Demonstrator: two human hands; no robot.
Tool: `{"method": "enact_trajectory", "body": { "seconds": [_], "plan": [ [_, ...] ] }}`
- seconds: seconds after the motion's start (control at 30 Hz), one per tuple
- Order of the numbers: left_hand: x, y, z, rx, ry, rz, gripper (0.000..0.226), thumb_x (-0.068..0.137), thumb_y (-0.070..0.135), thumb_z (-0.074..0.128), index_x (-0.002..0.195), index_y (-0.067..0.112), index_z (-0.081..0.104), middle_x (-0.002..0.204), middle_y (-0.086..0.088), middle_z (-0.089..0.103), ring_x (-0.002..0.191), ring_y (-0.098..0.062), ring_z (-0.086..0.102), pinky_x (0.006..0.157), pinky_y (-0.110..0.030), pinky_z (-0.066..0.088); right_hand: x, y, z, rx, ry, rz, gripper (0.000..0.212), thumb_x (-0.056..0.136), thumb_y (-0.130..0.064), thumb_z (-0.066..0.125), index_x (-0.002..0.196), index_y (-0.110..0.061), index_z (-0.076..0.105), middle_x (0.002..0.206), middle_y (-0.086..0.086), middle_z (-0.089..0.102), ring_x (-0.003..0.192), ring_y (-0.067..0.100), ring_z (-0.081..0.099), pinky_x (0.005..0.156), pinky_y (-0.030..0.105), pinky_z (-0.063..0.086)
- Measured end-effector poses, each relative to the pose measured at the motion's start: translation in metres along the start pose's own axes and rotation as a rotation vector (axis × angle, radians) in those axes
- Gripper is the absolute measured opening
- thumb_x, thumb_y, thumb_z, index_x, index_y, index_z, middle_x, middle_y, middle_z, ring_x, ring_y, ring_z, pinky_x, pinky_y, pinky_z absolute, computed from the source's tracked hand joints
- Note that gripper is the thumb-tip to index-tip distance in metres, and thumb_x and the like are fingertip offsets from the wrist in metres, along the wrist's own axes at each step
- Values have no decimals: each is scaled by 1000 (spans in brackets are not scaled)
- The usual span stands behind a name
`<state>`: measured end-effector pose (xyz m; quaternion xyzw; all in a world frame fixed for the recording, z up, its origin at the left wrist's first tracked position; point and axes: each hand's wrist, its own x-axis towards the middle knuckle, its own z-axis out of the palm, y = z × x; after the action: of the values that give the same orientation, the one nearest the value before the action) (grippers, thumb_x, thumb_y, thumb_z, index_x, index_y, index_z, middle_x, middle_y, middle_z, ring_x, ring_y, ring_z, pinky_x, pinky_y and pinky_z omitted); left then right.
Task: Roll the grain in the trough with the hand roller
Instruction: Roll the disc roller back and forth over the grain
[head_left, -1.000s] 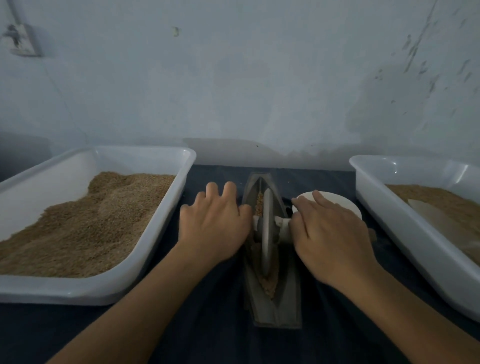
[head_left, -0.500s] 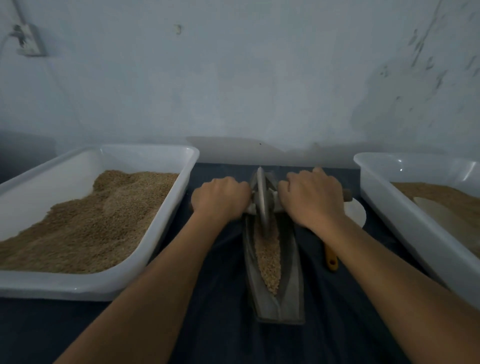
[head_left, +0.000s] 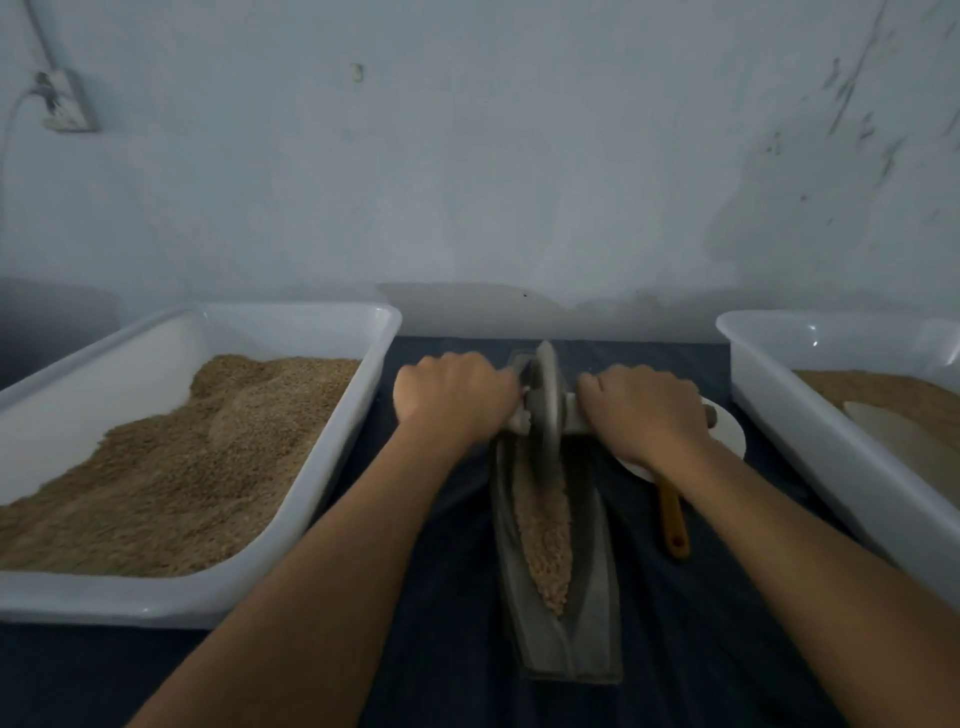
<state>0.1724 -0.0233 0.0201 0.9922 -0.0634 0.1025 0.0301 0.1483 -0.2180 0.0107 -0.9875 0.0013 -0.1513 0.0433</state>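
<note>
left hand (head_left: 456, 397): fist, knuckles up, arm extended | right hand (head_left: 644, 413): fist, knuckles up, arm extended

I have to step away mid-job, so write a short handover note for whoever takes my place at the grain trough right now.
Left hand and right hand each grip an end of the grey disc roller's axle. The wheel stands at the far end of the narrow grey metal trough. Tan grain lies exposed along the near half. Done: wheel is at the far end. Left: pull it back over the grain and repeat.
</note>
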Motion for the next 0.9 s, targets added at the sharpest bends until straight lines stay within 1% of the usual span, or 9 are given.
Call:
{"method": "enact_trajectory", "body": {
  "seconds": [0.1, 0.17, 0.23, 0.3, 0.4, 0.47, 0.6, 0.77, 0.9],
  "plan": [
    [35, 4, -3, -87, -26, -128, 40, 98, 47, 33, 76, 20, 52, 75, -1, 47, 69, -22, 45, 67, -38, 32, 38, 2, 1, 61, -115, 91, 49, 99, -48, 24, 81, -18, 59, 81, 7, 57, 70, 24, 51, 63, 38, 30],
    [42, 1, 1, -107, -33, -125, 39, 96, 48, 33, 79, 21, 56, 78, -1, 51, 70, -22, 46, 62, -36, 28, 47, 2, 3, 40, -103, 86, 53, 98, -50, 23, 79, -17, 61, 77, 7, 58, 70, 24, 52, 62, 38, 29],
    [31, -5, 4, -150, -59, -112, 46, 97, 51, 29, 89, 19, 61, 88, -4, 56, 79, -25, 51, 69, -39, 34, 38, -4, 1, 1, -33, 75, 53, 99, -49, 24, 74, -18, 59, 72, 4, 55, 66, 23, 49, 64, 38, 30],
    [6, -11, 8, -57, -26, -4, 44, 102, 47, 28, 98, 18, 60, 96, -5, 58, 83, -29, 50, 75, -41, 39, 15, -9, 1, -50, 103, 2, 51, 101, -46, 22, 68, -21, 52, 68, 1, 50, 62, 22, 43, 64, 37, 30],
    [-46, -14, 13, 140, 181, 182, 28, 107, 35, 29, 99, 20, 52, 86, -1, 56, 74, -27, 52, 63, -37, 39, -35, -11, -2, -24, 245, -131, 47, 100, -41, 16, 67, -26, 46, 65, -7, 48, 61, 18, 42, 56, 34, 22],
    [-81, -12, 11, 209, 287, 290, 25, 107, 26, 23, 94, 21, 43, 78, 2, 48, 65, -24, 51, 56, -34, 34, -64, -4, -4, 32, 269, -171, 43, 104, -38, 16, 75, -26, 46, 71, -9, 45, 71, 19, 46, 61, 38, 30],
    [-105, -20, 13, 222, 288, 370, 26, 108, 25, 18, 96, 19, 40, 78, 3, 42, 63, -22, 48, 57, -32, 36, -91, -3, -6, 11, 368, -208, 35, 106, -38, 23, 88, -24, 51, 82, -6, 49, 78, 20, 45, 69, 42, 40],
    [-58, -7, 15, 153, 265, 133, 33, 102, 32, 20, 85, 21, 47, 69, 4, 37, 64, -20, 43, 58, -31, 31, -46, -4, -1, -57, 194, -136, 39, 104, -30, 25, 70, -25, 42, 67, -7, 46, 63, 19, 47, 55, 36, 29],
    [12, -1, 11, -68, 134, -116, 45, 98, 44, 34, 73, 15, 57, 73, -2, 52, 65, -23, 45, 63, -34, 36, 12, 0, 0, -76, -16, -65, 35, 107, -26, 31, 76, -19, 47, 77, 2, 50, 67, 20, 47, 63, 37, 35]
  ]
}}
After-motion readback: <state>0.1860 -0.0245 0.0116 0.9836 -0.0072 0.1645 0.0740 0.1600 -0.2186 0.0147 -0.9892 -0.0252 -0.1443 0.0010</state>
